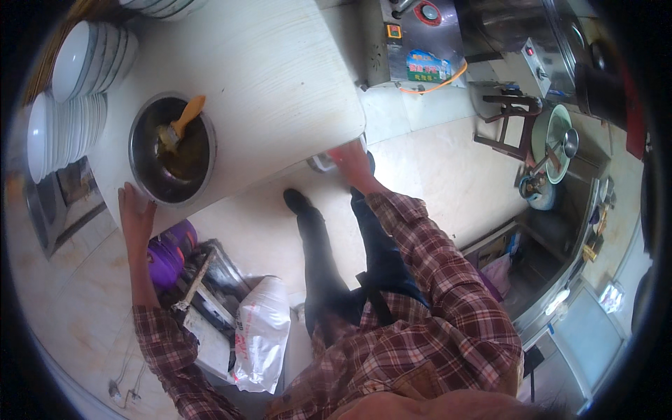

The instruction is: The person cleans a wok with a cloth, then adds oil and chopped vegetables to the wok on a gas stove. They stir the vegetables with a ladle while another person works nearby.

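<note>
My left hand point(137, 215) rests at the table's near left edge, its fingers against the lower rim of a steel bowl point(210, 157). In the bowl lies a brush with an orange handle point(189, 114), its bristles in a yellowish liquid. My right hand point(350, 160) is at the near right corner of the white table point(262, 89), partly over the edge. Something red shows at its fingers, and a metal or glassy thing point(321, 161) lies beside it below the tabletop; its fingers are blurred, so whether it holds anything is unclear.
Stacked white bowls point(79, 63) and plates point(39, 136) stand at the far left. A steel machine point(425, 42) is beyond the table. A wooden stool point(506, 126) and a green basin point(559, 142) are at right. Below the table are purple things point(167, 262) and a white sack point(265, 331).
</note>
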A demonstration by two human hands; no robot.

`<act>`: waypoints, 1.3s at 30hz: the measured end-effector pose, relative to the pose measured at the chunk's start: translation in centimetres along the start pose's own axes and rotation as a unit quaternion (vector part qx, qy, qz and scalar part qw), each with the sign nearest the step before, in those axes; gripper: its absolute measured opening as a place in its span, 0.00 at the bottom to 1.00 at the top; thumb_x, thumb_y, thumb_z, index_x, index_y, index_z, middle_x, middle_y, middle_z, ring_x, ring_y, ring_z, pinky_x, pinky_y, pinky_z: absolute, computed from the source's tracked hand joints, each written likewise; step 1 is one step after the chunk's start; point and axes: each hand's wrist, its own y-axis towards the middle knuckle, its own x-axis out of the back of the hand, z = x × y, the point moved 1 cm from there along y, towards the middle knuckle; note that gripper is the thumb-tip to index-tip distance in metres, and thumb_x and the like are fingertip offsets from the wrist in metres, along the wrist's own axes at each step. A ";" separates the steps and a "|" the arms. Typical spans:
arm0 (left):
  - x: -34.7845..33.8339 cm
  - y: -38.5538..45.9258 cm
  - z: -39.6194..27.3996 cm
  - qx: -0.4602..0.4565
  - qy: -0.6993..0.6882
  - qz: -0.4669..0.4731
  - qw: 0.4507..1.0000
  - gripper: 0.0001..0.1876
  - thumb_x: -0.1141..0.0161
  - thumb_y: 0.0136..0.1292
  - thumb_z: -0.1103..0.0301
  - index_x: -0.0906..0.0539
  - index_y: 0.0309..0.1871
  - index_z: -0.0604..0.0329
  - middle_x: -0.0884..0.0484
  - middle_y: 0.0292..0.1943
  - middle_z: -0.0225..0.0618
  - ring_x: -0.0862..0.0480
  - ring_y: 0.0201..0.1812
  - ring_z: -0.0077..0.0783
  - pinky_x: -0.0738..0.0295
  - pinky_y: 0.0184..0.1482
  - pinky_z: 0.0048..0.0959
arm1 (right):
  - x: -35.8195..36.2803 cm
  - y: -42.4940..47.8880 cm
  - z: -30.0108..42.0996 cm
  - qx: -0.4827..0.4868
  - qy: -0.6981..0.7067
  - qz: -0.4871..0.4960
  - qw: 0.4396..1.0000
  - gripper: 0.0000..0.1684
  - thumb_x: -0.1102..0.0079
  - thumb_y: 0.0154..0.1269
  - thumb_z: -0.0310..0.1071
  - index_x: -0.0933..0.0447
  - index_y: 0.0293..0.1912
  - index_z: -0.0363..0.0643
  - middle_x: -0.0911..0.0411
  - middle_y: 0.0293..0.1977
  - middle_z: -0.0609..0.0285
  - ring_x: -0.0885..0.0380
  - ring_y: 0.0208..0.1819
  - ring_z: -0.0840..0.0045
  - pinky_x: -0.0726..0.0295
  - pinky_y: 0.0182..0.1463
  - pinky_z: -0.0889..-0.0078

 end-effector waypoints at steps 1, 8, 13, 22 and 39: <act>-0.2 0.0 0.1 -0.007 -0.003 -0.013 1.000 0.36 0.40 0.56 0.64 0.41 0.64 0.72 0.43 0.64 0.64 0.45 0.67 0.56 0.50 0.67 0.38 | -0.4 0.2 0.2 -0.031 -0.014 0.001 0.999 0.18 0.41 0.53 0.36 0.27 0.44 0.40 0.28 0.41 0.50 0.30 0.45 0.55 0.29 0.47 0.55; -0.7 0.0 0.7 -0.028 0.033 -0.039 0.998 0.35 0.40 0.56 0.64 0.40 0.63 0.73 0.43 0.63 0.67 0.43 0.66 0.58 0.48 0.66 0.38 | -3.1 2.2 -1.4 0.032 -0.086 0.009 0.996 0.11 0.45 0.52 0.34 0.23 0.36 0.39 0.25 0.35 0.51 0.29 0.44 0.54 0.30 0.46 0.54; -0.8 -0.1 -0.1 -0.013 0.011 -0.047 0.999 0.36 0.40 0.56 0.62 0.40 0.64 0.73 0.44 0.63 0.68 0.43 0.66 0.58 0.48 0.66 0.38 | -0.1 3.1 0.2 0.137 -0.128 0.091 0.978 0.09 0.45 0.49 0.31 0.23 0.34 0.43 0.25 0.35 0.53 0.28 0.44 0.56 0.31 0.48 0.56; -0.2 -0.1 -0.5 -0.007 0.008 -0.034 0.999 0.37 0.41 0.57 0.59 0.40 0.64 0.74 0.45 0.63 0.69 0.44 0.67 0.58 0.48 0.66 0.37 | -1.4 2.5 -1.0 0.083 -0.120 0.114 0.983 0.11 0.45 0.43 0.27 0.23 0.33 0.42 0.27 0.41 0.52 0.31 0.49 0.55 0.31 0.49 0.55; -0.5 -0.1 -0.1 -0.022 0.027 -0.006 0.999 0.36 0.43 0.60 0.59 0.44 0.65 0.73 0.48 0.64 0.69 0.47 0.67 0.60 0.51 0.67 0.39 | 2.2 3.3 1.7 0.131 -0.091 0.122 0.980 0.16 0.47 0.45 0.25 0.22 0.38 0.41 0.25 0.41 0.49 0.30 0.48 0.53 0.32 0.51 0.52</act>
